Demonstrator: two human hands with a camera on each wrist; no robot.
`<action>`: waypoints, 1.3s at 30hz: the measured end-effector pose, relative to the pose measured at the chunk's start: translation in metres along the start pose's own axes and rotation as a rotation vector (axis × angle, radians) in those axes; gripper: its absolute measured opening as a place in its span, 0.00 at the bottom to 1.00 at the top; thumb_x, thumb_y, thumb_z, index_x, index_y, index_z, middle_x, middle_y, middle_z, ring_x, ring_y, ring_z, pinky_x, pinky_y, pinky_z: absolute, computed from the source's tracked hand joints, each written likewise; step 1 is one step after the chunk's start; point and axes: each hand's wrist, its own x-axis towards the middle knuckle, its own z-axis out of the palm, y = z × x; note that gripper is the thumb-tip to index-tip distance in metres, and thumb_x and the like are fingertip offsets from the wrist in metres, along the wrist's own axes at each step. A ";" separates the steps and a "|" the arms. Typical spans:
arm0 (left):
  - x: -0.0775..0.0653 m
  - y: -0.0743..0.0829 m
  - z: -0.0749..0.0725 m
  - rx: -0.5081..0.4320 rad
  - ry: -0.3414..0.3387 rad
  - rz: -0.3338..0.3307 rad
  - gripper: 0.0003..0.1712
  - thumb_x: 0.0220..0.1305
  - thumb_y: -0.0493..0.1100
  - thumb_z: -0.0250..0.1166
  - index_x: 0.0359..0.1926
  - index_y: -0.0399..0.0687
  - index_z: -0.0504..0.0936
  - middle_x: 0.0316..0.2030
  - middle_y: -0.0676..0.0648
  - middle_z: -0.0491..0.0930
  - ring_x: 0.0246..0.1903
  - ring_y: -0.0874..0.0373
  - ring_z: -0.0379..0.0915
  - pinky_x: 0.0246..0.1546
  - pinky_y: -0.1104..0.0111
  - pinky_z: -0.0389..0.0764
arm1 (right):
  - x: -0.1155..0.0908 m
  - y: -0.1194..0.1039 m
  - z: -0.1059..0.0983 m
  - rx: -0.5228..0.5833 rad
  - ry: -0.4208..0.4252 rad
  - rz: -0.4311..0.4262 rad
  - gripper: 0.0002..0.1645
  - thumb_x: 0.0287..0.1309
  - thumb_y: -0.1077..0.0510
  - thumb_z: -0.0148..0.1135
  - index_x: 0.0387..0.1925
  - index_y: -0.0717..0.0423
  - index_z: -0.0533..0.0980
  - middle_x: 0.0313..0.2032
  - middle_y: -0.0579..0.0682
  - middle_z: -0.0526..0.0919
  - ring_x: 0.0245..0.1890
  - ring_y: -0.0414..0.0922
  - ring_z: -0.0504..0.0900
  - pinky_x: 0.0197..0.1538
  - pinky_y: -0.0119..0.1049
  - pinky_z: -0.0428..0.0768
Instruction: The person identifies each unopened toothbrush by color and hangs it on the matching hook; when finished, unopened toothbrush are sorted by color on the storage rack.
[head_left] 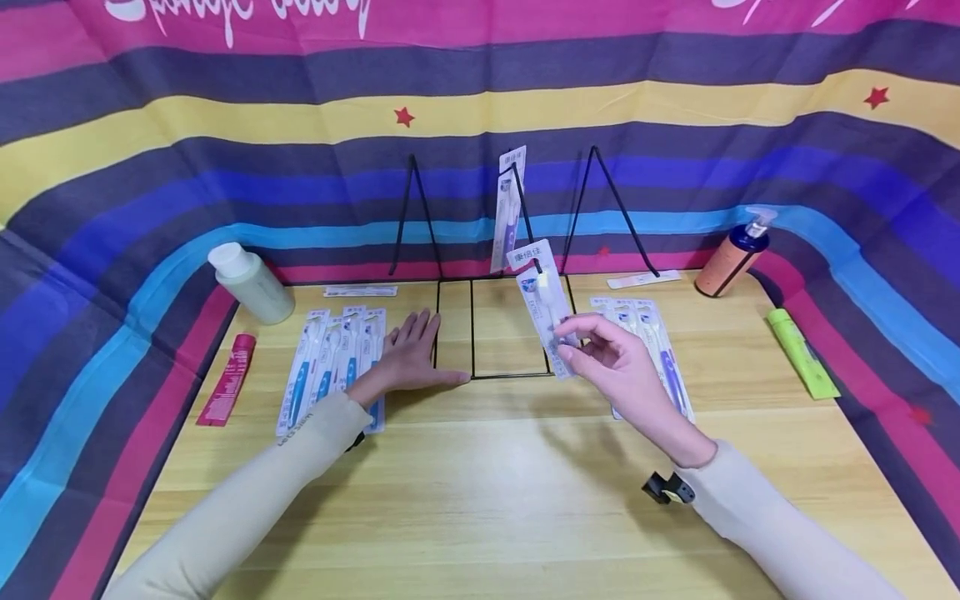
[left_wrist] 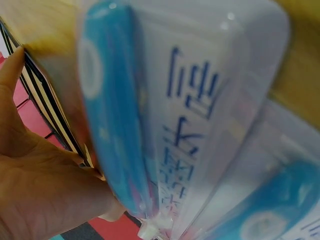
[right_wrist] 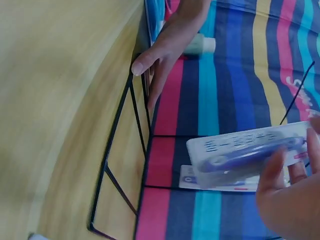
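Observation:
My right hand (head_left: 618, 358) pinches a packaged toothbrush (head_left: 542, 292) with a purple handle by the lower part of its card. The top of this pack overlaps the hook end of a black wire rack (head_left: 510, 377) in the head view. Behind it, another purple toothbrush pack (head_left: 507, 212) hangs upright on the rack. With fingers spread, my left hand (head_left: 411, 354) rests on the table, its thumb at the front corner of the rack's base. Several blue toothbrush packs (head_left: 300, 375) lie by the left wrist, and large in the left wrist view is a blue toothbrush handle (left_wrist: 112, 115).
More purple toothbrush packs (head_left: 667, 367) lie right of the rack. Flat packs (head_left: 360, 291) sit near the back edge. A pale bottle (head_left: 255, 287) and pink tube (head_left: 227, 383) stand and lie left; an orange pump bottle (head_left: 729, 262) and green tube (head_left: 802, 354) are right.

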 end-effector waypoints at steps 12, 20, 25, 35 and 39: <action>0.007 -0.016 0.009 -0.040 0.013 0.005 0.78 0.58 0.81 0.70 0.90 0.45 0.39 0.88 0.39 0.31 0.85 0.36 0.24 0.78 0.33 0.33 | 0.056 0.009 0.014 0.272 -0.112 0.100 0.29 0.81 0.50 0.47 0.73 0.62 0.71 0.77 0.53 0.69 0.80 0.47 0.56 0.79 0.63 0.38; 0.009 -0.016 0.010 -0.034 0.017 0.009 0.81 0.55 0.85 0.68 0.90 0.45 0.39 0.88 0.38 0.30 0.85 0.35 0.24 0.78 0.35 0.32 | 0.102 0.023 0.025 0.342 -0.008 0.065 0.28 0.76 0.56 0.48 0.71 0.65 0.72 0.76 0.54 0.69 0.74 0.49 0.63 0.71 0.51 0.53; 0.008 -0.013 0.007 -0.027 0.009 0.005 0.82 0.54 0.86 0.68 0.89 0.45 0.39 0.88 0.38 0.30 0.85 0.35 0.24 0.78 0.35 0.31 | 0.115 0.029 0.024 0.348 0.008 0.054 0.25 0.76 0.59 0.51 0.68 0.65 0.73 0.74 0.54 0.70 0.74 0.49 0.64 0.73 0.50 0.53; 0.010 -0.014 0.009 -0.034 0.017 0.009 0.78 0.58 0.81 0.70 0.90 0.45 0.40 0.88 0.38 0.30 0.85 0.35 0.25 0.78 0.34 0.33 | 0.123 0.038 0.015 0.325 0.063 0.064 0.19 0.75 0.66 0.56 0.64 0.66 0.77 0.62 0.56 0.76 0.63 0.47 0.72 0.69 0.44 0.60; 0.010 -0.013 0.009 -0.032 0.016 0.005 0.78 0.57 0.81 0.70 0.89 0.44 0.40 0.88 0.38 0.31 0.85 0.34 0.26 0.78 0.34 0.33 | 0.113 0.045 0.000 0.338 0.119 0.074 0.17 0.75 0.65 0.57 0.60 0.61 0.81 0.56 0.50 0.79 0.55 0.43 0.73 0.60 0.38 0.65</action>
